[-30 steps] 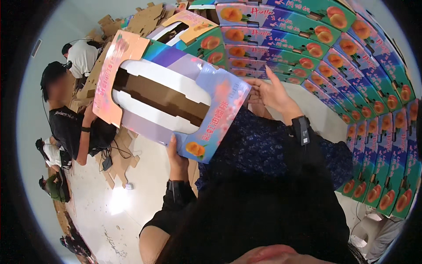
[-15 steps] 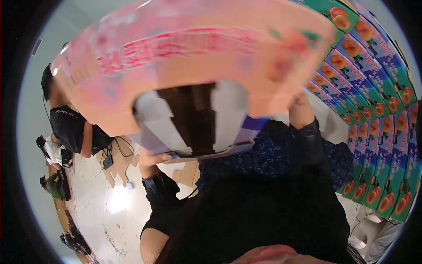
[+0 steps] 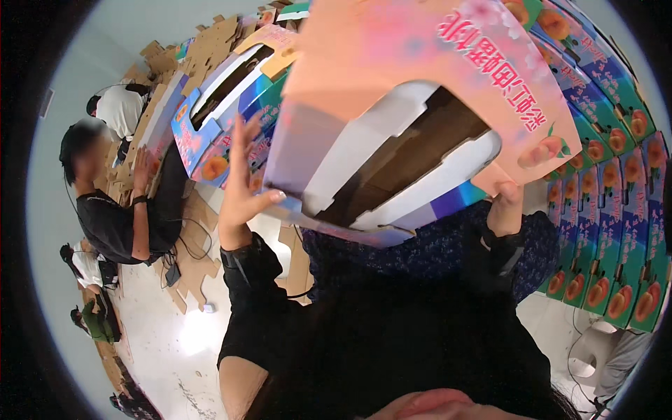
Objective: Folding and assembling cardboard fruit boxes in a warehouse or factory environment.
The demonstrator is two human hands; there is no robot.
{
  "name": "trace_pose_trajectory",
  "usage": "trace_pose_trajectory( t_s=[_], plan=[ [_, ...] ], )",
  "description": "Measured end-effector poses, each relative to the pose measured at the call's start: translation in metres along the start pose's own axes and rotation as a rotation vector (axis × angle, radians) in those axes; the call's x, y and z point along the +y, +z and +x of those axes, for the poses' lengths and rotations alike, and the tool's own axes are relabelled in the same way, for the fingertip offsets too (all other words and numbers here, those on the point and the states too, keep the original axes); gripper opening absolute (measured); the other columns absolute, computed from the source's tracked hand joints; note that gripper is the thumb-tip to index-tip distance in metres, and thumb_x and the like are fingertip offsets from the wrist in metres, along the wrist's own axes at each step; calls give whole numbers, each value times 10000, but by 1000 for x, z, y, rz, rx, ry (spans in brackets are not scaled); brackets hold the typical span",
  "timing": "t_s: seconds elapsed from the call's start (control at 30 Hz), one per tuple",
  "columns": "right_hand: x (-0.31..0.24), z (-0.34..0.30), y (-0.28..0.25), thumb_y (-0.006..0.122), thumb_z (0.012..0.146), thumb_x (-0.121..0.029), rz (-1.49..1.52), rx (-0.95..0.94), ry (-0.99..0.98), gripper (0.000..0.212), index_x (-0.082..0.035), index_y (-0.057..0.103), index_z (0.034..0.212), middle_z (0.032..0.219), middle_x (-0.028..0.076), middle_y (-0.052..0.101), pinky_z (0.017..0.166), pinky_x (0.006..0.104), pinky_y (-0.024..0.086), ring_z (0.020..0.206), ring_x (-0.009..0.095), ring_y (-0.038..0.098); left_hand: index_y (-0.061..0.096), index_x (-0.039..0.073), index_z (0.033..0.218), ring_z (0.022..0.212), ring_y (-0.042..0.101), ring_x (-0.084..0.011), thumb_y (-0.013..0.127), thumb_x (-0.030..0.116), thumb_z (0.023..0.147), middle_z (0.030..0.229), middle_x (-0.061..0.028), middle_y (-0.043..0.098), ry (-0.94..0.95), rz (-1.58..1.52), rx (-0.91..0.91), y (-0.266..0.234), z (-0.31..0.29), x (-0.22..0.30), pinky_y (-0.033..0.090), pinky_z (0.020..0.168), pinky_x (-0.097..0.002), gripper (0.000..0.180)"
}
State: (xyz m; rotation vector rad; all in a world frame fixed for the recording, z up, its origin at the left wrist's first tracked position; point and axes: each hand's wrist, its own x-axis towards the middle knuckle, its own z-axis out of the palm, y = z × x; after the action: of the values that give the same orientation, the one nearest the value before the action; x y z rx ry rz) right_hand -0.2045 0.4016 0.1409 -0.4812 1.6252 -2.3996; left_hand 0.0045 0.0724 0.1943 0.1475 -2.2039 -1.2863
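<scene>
In front of me a peach-pink printed cardboard box [image 3: 343,59] is raised and tilted. It has a long cut-out window with white flaps, through which the brown inside shows. My right hand [image 3: 505,208] grips the box by its lower right corner, with the thumb on the printed face. At the box's left side is my left hand [image 3: 243,192], open, its fingers spread upward and its thumb at the box's lower left edge. Whether the left palm bears on the box I cannot tell.
Many printed fruit boxes [image 3: 595,224] are stacked at the right. A similar open-topped box [image 3: 203,143] stands at the far left, near flat brown cardboard [image 3: 210,45]. A co-worker in black [image 3: 105,217] sits at the left. Cardboard pieces [image 3: 192,238] and cables lie on the floor.
The box has turned and tilted, its left end dropping away from the top left, so the other box and cardboard behind show. My left hand has opened and risen along its side.
</scene>
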Motion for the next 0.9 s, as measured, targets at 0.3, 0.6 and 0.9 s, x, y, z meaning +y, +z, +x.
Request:
trace_pose_trajectory(
  t_s=[0.3, 0.6, 0.9],
  plan=[
    [58, 35, -46, 605, 717, -398, 571, -19, -209, 761, 21, 329, 1290, 1211, 160, 491, 920, 411, 434, 1084, 302, 519, 556, 13, 1052, 984, 535, -166, 786, 202, 639, 1010, -61, 594, -548, -228, -310, 60, -68, -50, 408, 877, -320, 509],
    [37, 36, -36, 546, 789, -277, 785, 146, -135, 605, 34, 367, 1276, 1231, 154, 490, 966, 398, 391, 1128, 287, 490, 586, -13, 1037, 961, 587, -185, 764, 156, 651, 1003, -97, 628, -456, -250, -397, 127, -68, -38, 440, 862, -326, 457],
    [11, 12, -10, 530, 779, -586, 679, 149, -51, 867, -38, 235, 1382, 1363, 126, 361, 1028, 425, 304, 1233, 277, 383, 591, -50, 940, 820, 615, -251, 599, 334, 746, 907, -163, 633, -437, -712, -174, 94, -78, -19, 488, 757, -358, 431]
  ],
)
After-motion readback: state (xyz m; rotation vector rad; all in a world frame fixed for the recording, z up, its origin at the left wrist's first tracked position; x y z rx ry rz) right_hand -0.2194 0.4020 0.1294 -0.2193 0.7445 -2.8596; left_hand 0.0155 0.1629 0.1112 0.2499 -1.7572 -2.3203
